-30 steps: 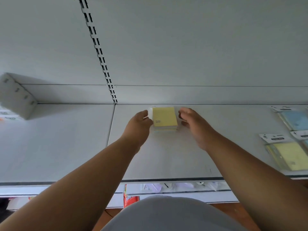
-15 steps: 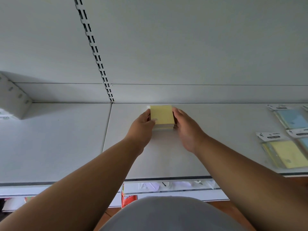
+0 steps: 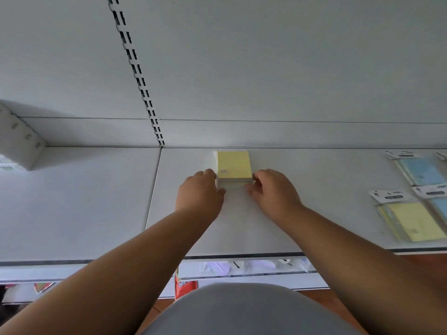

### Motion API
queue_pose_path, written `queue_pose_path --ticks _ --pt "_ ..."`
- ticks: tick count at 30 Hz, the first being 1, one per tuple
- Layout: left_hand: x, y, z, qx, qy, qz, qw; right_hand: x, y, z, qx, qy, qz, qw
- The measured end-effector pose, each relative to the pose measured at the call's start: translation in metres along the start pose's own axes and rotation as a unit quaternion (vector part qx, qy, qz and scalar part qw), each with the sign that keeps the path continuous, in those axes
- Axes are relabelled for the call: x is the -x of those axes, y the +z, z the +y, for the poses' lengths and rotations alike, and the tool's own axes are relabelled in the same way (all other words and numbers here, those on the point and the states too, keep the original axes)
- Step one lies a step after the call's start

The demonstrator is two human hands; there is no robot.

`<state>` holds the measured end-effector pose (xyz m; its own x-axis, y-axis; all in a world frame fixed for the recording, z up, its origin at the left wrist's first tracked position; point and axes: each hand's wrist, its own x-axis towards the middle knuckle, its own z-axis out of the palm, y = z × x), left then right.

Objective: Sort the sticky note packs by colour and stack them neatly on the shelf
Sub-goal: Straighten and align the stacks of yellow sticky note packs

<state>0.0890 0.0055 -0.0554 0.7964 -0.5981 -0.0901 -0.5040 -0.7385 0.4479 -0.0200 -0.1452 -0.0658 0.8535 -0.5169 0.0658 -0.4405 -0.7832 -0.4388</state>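
A stack of yellow sticky note packs (image 3: pixel 234 166) lies on the white shelf (image 3: pixel 96 201), close to its back wall. My left hand (image 3: pixel 199 193) presses against the stack's near left corner. My right hand (image 3: pixel 272 191) touches the near right corner with curled fingers. The stack rests flat between both hands. Further right on the shelf lie a loose yellow pack (image 3: pixel 414 223) and a light blue pack (image 3: pixel 422 170), each in clear wrapping with a white header card.
A slotted upright (image 3: pixel 137 71) runs up the back wall above the shelf joint. A white box (image 3: pixel 19 143) sits at the far left. More blue packs (image 3: pixel 440 206) reach the right edge. A lower shelf (image 3: pixel 242 267) holds small items below.
Both hands closed in on the yellow stack from its sides, then slid back to its near corners. The stack now sits slightly nearer the back wall.
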Motion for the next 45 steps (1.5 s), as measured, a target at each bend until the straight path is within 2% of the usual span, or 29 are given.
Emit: queue_pose_path --ticks 7,13,16,24,31,36,45 --pt "-0.009 0.002 -0.006 -0.086 0.050 -0.006 0.995 -0.007 -0.001 -0.003 0.063 0.003 -0.016 0.998" --pt "-0.013 0.003 -0.008 -0.077 0.072 -0.012 0.994 -0.007 -0.003 -0.001 0.066 -0.010 -0.018 0.998" --pt "-0.012 0.004 -0.009 -0.047 0.058 0.009 0.997 -0.007 -0.004 0.001 0.058 -0.017 -0.016 0.998" --pt "-0.014 0.008 -0.012 -0.061 0.094 0.031 0.993 -0.006 -0.002 0.004 0.078 -0.042 -0.027 0.996" --pt "-0.013 0.004 -0.011 -0.028 0.057 0.020 0.998 -0.004 -0.005 0.009 0.041 -0.044 0.001 0.998" --pt "-0.015 0.003 -0.012 -0.044 0.078 0.008 0.996 -0.005 -0.007 0.011 -0.004 -0.067 -0.005 0.998" --pt "-0.021 -0.006 -0.013 -0.085 0.115 -0.028 0.989 -0.009 -0.013 0.007 0.025 -0.097 -0.026 0.995"
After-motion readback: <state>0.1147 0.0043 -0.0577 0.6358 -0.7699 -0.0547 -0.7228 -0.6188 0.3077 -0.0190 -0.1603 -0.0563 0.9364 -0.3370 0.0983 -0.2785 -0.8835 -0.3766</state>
